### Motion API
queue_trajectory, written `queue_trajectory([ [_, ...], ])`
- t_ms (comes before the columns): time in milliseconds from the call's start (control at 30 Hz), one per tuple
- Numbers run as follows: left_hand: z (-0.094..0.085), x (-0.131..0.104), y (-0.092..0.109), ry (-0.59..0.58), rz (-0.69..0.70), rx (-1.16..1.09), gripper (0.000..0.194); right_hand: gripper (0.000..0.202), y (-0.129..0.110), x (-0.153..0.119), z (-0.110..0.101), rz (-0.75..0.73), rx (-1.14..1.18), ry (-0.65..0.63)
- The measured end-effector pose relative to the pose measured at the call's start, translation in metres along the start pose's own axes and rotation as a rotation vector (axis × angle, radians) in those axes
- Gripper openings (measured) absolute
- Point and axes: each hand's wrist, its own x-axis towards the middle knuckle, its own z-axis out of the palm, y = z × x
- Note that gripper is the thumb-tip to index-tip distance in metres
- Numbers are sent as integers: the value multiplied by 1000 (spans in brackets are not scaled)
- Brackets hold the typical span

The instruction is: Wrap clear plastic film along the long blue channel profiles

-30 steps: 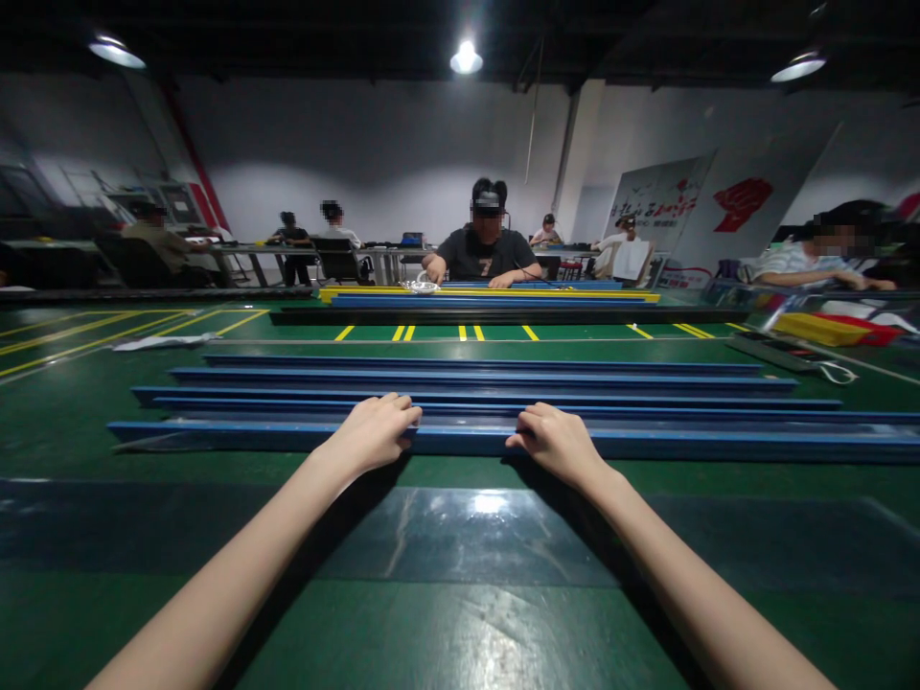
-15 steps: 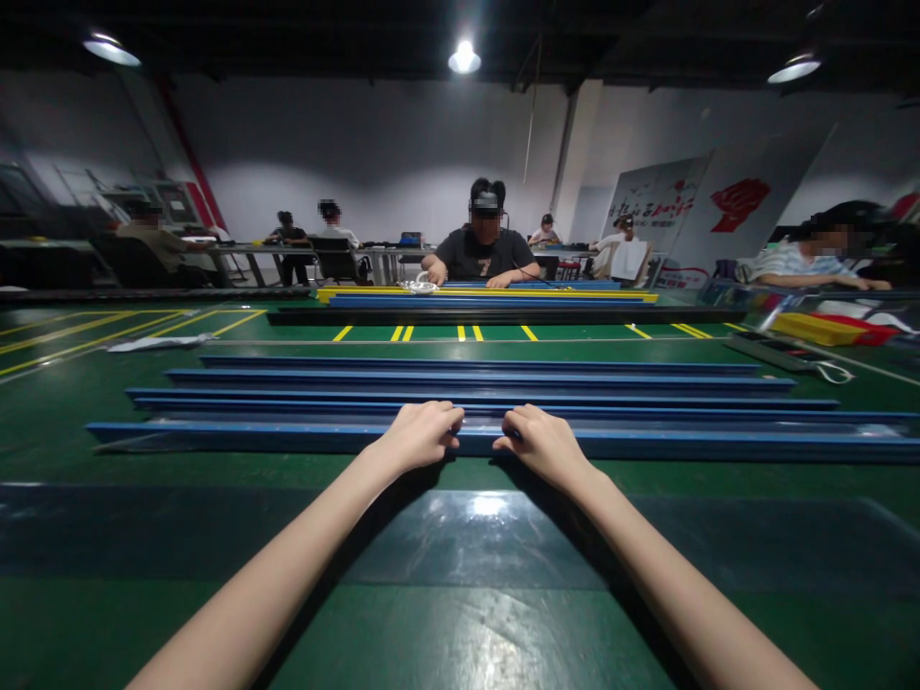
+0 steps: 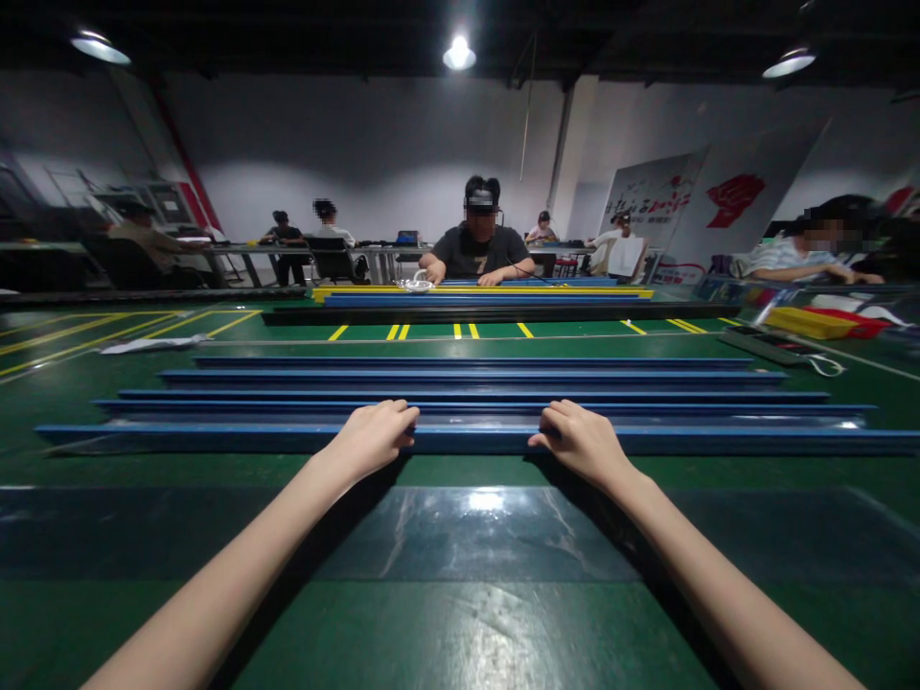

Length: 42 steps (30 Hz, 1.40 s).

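Note:
My left hand (image 3: 378, 436) curls its fingers over the nearest blue rail (image 3: 471, 440), left of its middle. Right of the middle, my right hand (image 3: 579, 439) grips the same rail with fingers bent over it and the thumb on the near side. The rail lies lengthwise across the green table, with more blue rails (image 3: 474, 379) parallel behind it. Nearer to me, a clear plastic strip (image 3: 481, 546) lies flat beneath my forearms.
Farther off lie a black rail (image 3: 495, 313) and a yellow rail (image 3: 589, 293). A person (image 3: 480, 244) sits across the table. At the right are a grey power strip (image 3: 769, 345) and a yellow tray (image 3: 812, 324); a white sheet (image 3: 154, 344) lies left.
My hands have moved apart along the nearest rail, the left one leftward and the right one rightward. That rail's left end has shifted left.

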Motion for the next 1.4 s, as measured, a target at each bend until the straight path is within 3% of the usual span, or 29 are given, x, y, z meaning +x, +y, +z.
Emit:
queue_trajectory([
  [100, -1, 4, 9, 10, 8, -39, 11, 22, -8, 3, 1, 30, -18, 16],
  [300, 1, 25, 44, 179, 128, -78, 13, 20, -30, 14, 5, 41, -18, 16],
  [533, 3, 36, 66, 201, 65, 36, 7, 22, -46, 20, 6, 50, -6, 24],
  [700, 7, 37, 62, 225, 59, 84, 8, 20, -39, 18, -3, 34, -56, -36],
  [967, 11, 27, 39, 228, 2, 115, 4, 23, 0, 5, -10, 140, -89, -96],
  [1200, 15, 17, 16, 204, -64, 110, 2, 16, -18, 13, -2, 62, -98, -95],
  [1400, 15, 9, 7, 220, -102, 117, 6, 15, -31, 20, -2, 6, -96, -118],
])
